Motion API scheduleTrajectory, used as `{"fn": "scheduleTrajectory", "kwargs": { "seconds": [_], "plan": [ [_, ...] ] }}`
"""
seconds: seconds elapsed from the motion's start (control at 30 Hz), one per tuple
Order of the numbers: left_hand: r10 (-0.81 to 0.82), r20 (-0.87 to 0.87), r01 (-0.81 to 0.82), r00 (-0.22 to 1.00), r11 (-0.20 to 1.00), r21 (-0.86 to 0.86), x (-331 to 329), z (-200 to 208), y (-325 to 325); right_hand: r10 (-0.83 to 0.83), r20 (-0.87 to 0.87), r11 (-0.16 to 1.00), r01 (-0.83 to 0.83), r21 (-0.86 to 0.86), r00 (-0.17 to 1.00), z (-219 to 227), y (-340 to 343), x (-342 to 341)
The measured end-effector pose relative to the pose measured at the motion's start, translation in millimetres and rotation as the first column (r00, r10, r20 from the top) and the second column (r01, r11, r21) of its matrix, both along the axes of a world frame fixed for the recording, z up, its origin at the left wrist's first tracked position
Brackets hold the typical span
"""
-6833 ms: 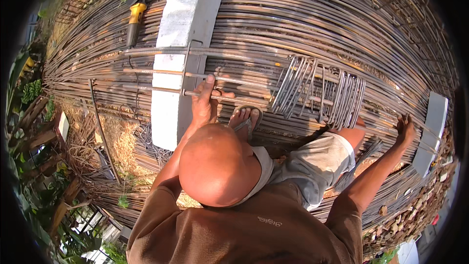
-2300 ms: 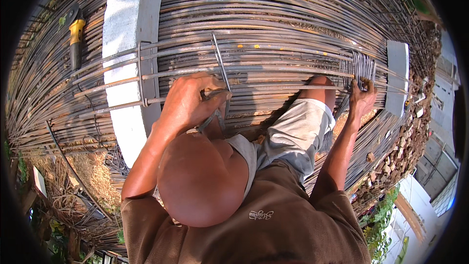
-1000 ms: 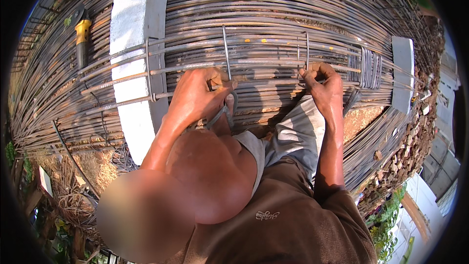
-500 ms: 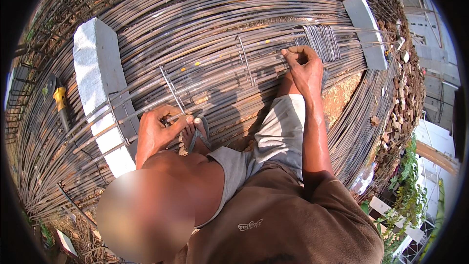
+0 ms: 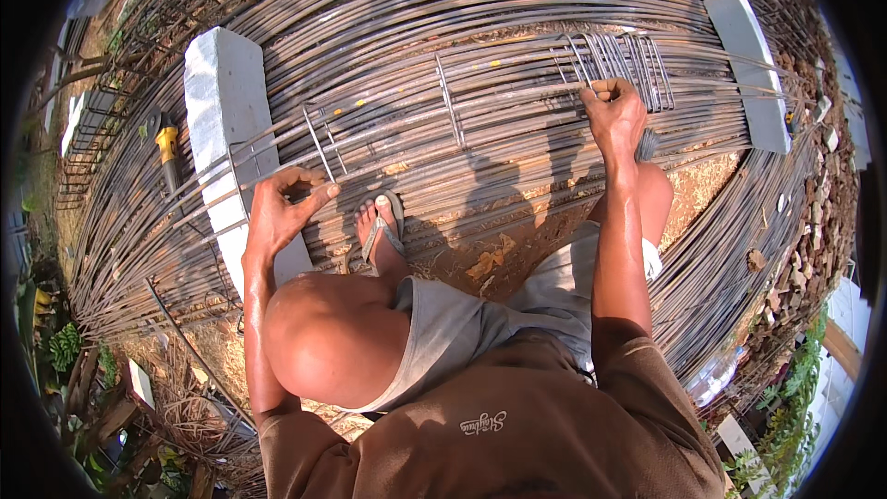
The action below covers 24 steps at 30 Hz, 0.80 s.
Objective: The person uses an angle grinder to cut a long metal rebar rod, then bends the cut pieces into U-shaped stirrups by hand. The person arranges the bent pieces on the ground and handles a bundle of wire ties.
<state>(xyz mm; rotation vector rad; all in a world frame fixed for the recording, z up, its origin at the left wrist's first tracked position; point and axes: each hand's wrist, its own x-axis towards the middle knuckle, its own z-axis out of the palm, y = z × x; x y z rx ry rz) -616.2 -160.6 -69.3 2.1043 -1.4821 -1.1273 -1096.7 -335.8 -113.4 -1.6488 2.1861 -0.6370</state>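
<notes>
Square steel stirrups ring several long rebars that run left to right in front of me. My left hand is closed, its thumb and fingers pinching the lower end of a spaced-out stirrup. Another stirrup stands alone nearer the middle. My right hand pinches the lower part of a stirrup at the left side of a close bunch of stirrups. The exact fingertip contact is partly hidden on both hands.
Two pale blocks, one left and one right, lie under the long bars. A yellow-and-black power tool rests at the far left. Many loose rebars cover the ground; rubble lines the right. My sandalled foot is between the hands.
My view has shifted and my head has tilted. The right hand now grips a stirrup at the bunch, whose hoops look more spread out. The left hand stays at the same stirrup.
</notes>
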Motion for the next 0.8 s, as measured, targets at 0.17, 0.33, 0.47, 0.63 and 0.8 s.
{"fn": "scheduleTrajectory", "kwargs": {
  "seconds": [0.17,0.33,0.47,0.63,0.8],
  "plan": [
    [-0.084,0.282,0.106,0.956,0.992,-0.062,-27,76,-22,0.082,0.31,0.991,-0.11,0.072,0.947,2,11,1],
    [-0.262,0.138,0.281,0.955,0.95,-0.139,-126,118,-62,0.131,0.062,0.985,-0.123,-0.119,0.989,16,-4,-59],
    [-0.563,0.226,0.602,0.795,0.779,-0.175,-232,90,-99,0.266,-0.194,0.913,-0.311,-0.263,0.944,2,-31,-111],
    [-0.486,0.401,0.597,0.776,0.772,-0.218,-328,9,-123,0.404,-0.082,0.865,-0.41,-0.291,0.911,-21,-51,-113],
    [-0.292,0.207,0.329,0.934,0.927,-0.179,-374,-49,-113,0.5,-0.063,0.812,-0.492,-0.314,0.864,-26,-42,-113]
  ]
}}
